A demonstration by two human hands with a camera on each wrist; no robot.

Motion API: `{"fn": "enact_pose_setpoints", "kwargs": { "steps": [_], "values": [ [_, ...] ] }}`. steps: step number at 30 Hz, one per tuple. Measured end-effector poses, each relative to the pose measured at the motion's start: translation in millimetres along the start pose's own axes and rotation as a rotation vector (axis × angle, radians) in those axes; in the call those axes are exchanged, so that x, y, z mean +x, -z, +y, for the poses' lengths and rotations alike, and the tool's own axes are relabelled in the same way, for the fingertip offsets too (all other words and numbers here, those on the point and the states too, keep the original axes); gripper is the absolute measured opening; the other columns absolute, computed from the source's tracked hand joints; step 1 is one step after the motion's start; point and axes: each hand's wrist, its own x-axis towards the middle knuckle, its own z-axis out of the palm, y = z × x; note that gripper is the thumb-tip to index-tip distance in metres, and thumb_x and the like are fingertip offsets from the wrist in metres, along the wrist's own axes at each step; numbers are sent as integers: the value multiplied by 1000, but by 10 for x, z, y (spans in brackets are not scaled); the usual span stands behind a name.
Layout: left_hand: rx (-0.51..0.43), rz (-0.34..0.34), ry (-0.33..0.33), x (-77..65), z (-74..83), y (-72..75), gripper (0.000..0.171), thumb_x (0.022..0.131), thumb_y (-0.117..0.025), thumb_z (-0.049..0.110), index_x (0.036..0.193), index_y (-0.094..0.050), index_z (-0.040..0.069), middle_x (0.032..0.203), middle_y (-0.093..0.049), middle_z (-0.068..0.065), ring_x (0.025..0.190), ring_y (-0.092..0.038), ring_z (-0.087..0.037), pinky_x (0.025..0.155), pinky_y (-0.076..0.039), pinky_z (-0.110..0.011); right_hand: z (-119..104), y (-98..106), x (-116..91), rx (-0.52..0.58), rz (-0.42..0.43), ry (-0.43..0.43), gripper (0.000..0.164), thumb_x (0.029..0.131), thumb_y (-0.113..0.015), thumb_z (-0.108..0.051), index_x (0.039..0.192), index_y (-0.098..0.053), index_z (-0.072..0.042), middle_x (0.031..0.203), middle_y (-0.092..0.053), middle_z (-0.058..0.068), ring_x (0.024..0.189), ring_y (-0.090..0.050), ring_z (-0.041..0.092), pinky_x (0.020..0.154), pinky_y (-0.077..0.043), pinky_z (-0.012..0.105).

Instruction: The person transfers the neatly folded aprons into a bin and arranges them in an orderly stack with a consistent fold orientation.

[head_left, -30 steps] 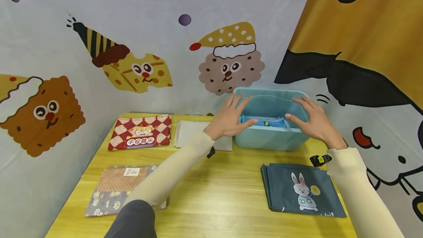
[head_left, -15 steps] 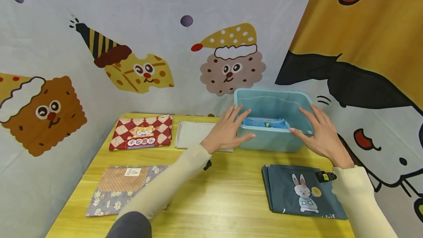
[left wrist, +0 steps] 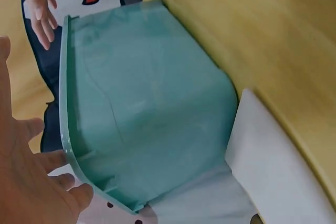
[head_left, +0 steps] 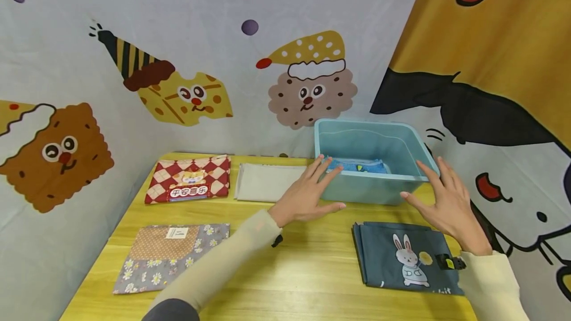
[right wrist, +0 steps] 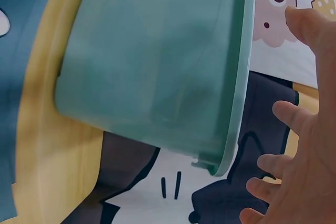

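Observation:
A light teal plastic bin [head_left: 366, 189] stands at the table's back right, with a folded blue cloth [head_left: 361, 166] lying inside. My left hand [head_left: 301, 194] is at its front left corner, fingers spread and holding nothing. In the left wrist view those fingertips [left wrist: 81, 195] overlap the bin's rim; whether they touch it I cannot tell. My right hand [head_left: 448, 207] hovers off the front right corner with fingers spread. The right wrist view shows a gap between that hand and the bin [right wrist: 152, 61]. Below it lies a folded dark blue-grey cloth [head_left: 379, 256] with a rabbit print.
A folded red checked cloth [head_left: 189, 180] lies at the back left. A folded white cloth [head_left: 267, 182] sits beside the bin. At the front left is a grey and tan floral cloth [head_left: 165, 256]. Printed fabric [head_left: 250, 88] hangs behind the wooden table [head_left: 285, 281].
Both hands have drawn back from over the bin toward the person. The right hand has also shifted right and down; the left slightly down. The bin and cloths have stayed put.

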Motion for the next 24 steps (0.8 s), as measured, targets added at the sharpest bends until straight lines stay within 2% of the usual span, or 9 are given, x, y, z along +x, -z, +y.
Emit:
{"fn": "enact_pose_setpoints", "kwargs": {
  "steps": [3,11,16,24],
  "values": [
    [7,6,-32,-53,47,-46,85,84,-28,76,152,-5,31,158,9,2,145,14,-19,114,-23,-44,19,-12,-76,1,7,-14,91,79,-66,-56,151,-18,-30,159,8,5,143,6,40,104,10,69],
    [16,23,-132,-186,226,-142,82,86,-31,73,152,-8,30,159,8,-1,146,8,-25,114,-24,-39,107,-73,-292,21,9,-64,95,80,-66,-53,152,-12,-25,158,8,10,142,6,42,102,11,71],
    [-18,-25,-181,-281,393,-248,80,86,-33,72,151,-3,34,158,11,3,146,8,-22,114,-26,-36,186,-146,-427,37,14,-103,98,81,-66,-51,153,-7,-22,158,7,12,142,8,41,102,11,72],
    [-63,-129,-230,-408,594,-497,75,89,-30,70,151,-7,35,158,8,2,145,10,-17,117,-16,-35,289,-329,-654,18,-21,-143,99,81,-65,-53,153,-7,-18,158,12,9,142,12,40,101,11,72]
  ]
}}
